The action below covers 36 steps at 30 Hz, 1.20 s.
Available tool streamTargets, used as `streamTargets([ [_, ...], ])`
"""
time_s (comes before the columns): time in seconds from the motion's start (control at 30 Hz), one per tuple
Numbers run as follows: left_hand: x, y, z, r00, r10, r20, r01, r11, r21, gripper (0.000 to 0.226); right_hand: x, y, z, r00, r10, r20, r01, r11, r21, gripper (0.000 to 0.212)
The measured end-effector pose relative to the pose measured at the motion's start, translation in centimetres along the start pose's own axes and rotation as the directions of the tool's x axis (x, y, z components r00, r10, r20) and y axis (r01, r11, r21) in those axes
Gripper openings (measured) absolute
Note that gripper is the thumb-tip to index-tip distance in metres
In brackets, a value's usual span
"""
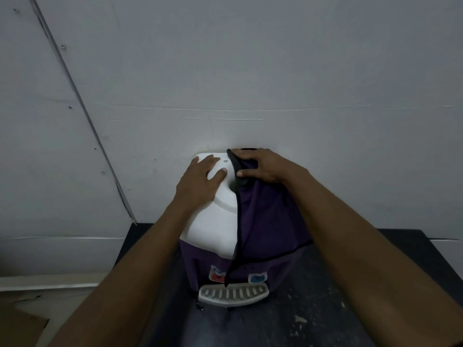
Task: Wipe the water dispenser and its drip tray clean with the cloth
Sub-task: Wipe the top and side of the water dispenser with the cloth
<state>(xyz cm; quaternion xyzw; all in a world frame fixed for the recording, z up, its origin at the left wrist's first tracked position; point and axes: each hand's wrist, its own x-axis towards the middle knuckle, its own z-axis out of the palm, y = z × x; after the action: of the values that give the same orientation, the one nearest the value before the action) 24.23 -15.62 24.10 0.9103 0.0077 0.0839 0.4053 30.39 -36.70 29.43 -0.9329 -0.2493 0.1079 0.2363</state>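
Observation:
A white-topped water dispenser (213,221) with a purple front stands against the wall. Its grey slotted drip tray (233,295) juts out at the bottom, below a red tap and a blue tap. A dark purple cloth (268,221) with black edging drapes over the right half of the top and hangs down the front. My left hand (200,181) lies flat on the left of the white top, fingers straight. My right hand (260,167) rests on the cloth at the back of the top, fingers bent over its upper edge.
The dispenser sits on a dark, speckled table (313,309). A pale wall (250,71) rises right behind it. A thin cable or trunking (82,108) runs diagonally down the wall at the left. Brown cardboard (20,326) lies at the lower left.

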Motion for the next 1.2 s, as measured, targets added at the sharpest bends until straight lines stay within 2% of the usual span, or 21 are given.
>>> streamTargets([
  [0.1, 0.0, 0.0, -0.1, 1.0, 0.001, 0.018, -0.001, 1.0, 0.023, 0.052, -0.4, 0.2, 0.1, 1.0, -0.002, -0.007, 0.003, 1.0, 0.005, 0.068],
  [0.27, 0.0, 0.0, -0.4, 1.0, -0.005, 0.02, 0.005, 1.0, -0.005, 0.051, -1.7, 1.7, 1.0, 0.984, 0.139, -0.114, -0.126, 0.986, 0.113, 0.073],
  [0.33, -0.1, 0.1, -0.4, 1.0, -0.01, 0.018, 0.01, 1.0, -0.009, 0.051, -1.7, 1.6, 1.0, 0.975, 0.165, -0.15, -0.156, 0.985, 0.069, 0.077],
  [0.4, -0.2, 0.2, -0.4, 1.0, -0.011, 0.01, 0.011, 1.0, -0.027, 0.052, -1.0, 0.7, 0.8, 0.981, 0.124, -0.151, -0.128, 0.992, -0.02, 0.08],
  [0.5, -0.4, 0.4, -0.5, 1.0, -0.012, 0.001, 0.012, 0.999, -0.042, 0.054, 0.7, -0.8, 0.1, 0.998, 0.027, -0.062, -0.032, 0.997, -0.07, 0.08],
  [0.6, -0.4, 0.5, -0.5, 1.0, -0.022, 0.002, 0.022, 1.0, -0.02, 0.055, 1.5, -1.0, -0.3, 1.0, -0.012, 0.01, 0.012, 1.0, -0.024, 0.082],
  [0.7, -0.4, 0.5, -0.6, 0.999, -0.032, 0.012, 0.032, 0.999, -0.019, 0.055, 1.3, -0.6, -0.1, 1.0, -0.018, 0.003, 0.018, 0.998, 0.056, 0.083],
  [0.9, -0.2, 0.2, -0.7, 1.0, -0.022, 0.016, 0.023, 0.998, -0.063, 0.051, -0.5, 0.6, 0.1, 0.983, 0.143, -0.116, -0.134, 0.987, 0.085, 0.078],
  [1.1, -0.1, 0.1, -0.5, 1.0, -0.018, -0.01, 0.017, 0.998, -0.062, 0.049, -3.9, 1.0, 1.4, 0.952, 0.275, -0.137, -0.265, 0.96, 0.09, 0.074],
  [1.2, 0.1, 0.3, -0.4, 1.0, -0.023, -0.011, 0.022, 0.999, -0.026, 0.049, -6.1, 0.7, 3.0, 0.912, 0.329, -0.245, -0.307, 0.943, 0.126, 0.069],
])
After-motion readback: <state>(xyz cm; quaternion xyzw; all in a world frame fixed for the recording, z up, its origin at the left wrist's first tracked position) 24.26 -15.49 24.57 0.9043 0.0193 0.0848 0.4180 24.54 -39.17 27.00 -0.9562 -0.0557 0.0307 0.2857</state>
